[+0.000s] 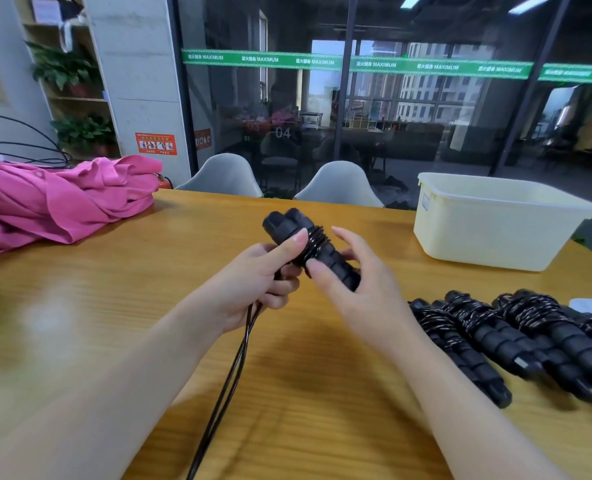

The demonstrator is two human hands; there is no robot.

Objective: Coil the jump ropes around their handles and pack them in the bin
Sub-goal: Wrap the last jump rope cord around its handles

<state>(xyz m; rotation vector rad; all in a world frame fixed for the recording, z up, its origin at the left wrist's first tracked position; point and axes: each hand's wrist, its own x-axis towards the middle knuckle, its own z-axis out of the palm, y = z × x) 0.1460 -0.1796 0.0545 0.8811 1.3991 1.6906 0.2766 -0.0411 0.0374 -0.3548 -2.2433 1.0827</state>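
Head view: my left hand [256, 278] grips handles [308, 247], axis 10-to-4; right fingers [325, 271] curl on the 4 end; rope [225, 386] trails twd 6.

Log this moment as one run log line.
left hand: holds handles, rope | right hand: holds handles | rope: partly coiled | bin: nothing visible inside

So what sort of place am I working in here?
Probably a gym's office or meeting room. The glass partition carries a green band printed MAXIMUM, two grey chairs stand at the far edge of a wooden table, and bundled jump ropes lie on it.
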